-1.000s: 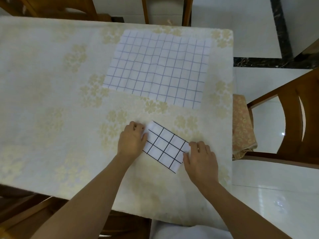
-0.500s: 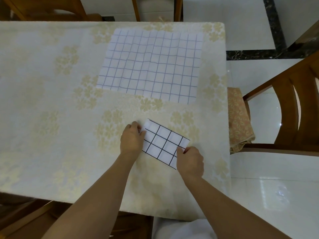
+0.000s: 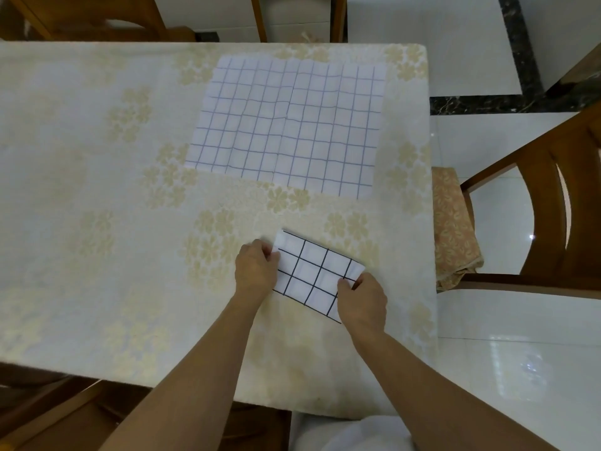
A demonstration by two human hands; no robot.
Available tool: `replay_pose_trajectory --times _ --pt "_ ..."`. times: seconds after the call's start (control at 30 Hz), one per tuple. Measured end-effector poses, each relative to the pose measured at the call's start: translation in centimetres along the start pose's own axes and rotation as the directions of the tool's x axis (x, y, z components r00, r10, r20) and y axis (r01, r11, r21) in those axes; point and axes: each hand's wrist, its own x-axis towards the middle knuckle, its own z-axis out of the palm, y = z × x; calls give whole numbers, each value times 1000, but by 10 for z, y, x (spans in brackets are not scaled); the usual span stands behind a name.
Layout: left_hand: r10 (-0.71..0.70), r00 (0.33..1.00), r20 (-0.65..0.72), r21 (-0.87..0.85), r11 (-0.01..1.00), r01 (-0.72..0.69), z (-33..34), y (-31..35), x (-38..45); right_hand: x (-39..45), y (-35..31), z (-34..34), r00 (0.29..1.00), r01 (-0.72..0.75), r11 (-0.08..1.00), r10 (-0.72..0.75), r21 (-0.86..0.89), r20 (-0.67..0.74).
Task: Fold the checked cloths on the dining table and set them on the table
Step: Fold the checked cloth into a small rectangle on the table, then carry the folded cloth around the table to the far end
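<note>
Folded cloth gripped at both ends

We saw the folded checked cloth near the table's near right corner; the left hand pinched its left end, while the right hand (flat a second earlier) had curled onto its right end. The spread cloth lay unmoved toward the far edge.

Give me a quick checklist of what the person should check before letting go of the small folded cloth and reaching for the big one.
1. Folded cloth lies flat on the table: ok.
2. Left hand grips its left edge: ok.
3. Right hand pinches its right corner: ok.
4. Layers underneath lined up evenly: cannot tell, only the top face shows.
5. Folded cloth well clear of the table's right edge: ok.
6. Large cloth spread flat, apart from the folded one and ready to fold: ok, with light creases.
</note>
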Motion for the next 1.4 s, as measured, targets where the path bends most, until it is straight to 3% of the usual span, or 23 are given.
replay_pose_trajectory --times 0.1,0.23,0.37,0.43,0.57,0.73,0.93,1.17,1.4 --pt "-40 999 -21 -212 977 35 -5 3 -10 2 -11 -13 1000 14 996 -16 92 23" --pt "-164 986 40 -573 804 157 -9 2 -21 10 -23 -32 995 40 976 -58 214 77" --pt "-196 969 150 -765 597 240 -18 7 -33 14 -34 -53 981 26 949 -84 313 173" --pt "-143 972 186 -795 560 234 -21 10 -37 15 -40 -63 970 43 942 -119 334 212" --pt "-91 984 151 -755 632 174 -20 19 -43 14 -53 -79 961 113 942 -185 316 208" --pt "-16 999 -36 -594 804 -9 -17 41 -61 14 -62 -92 947 231 926 -284 298 150" --pt "11 964 -264 -493 858 -145 -21 61 -98 14 -67 -104 900 400 886 -428 236 83" --pt "-171 889 -425 -469 882 -55 -12 70 -149 17 -66 -122 764 588 789 -614 178 199" --pt "-391 760 -519 -529 845 73 16 74 -210 13 -56 -135 609 700 695 -701 163 372"
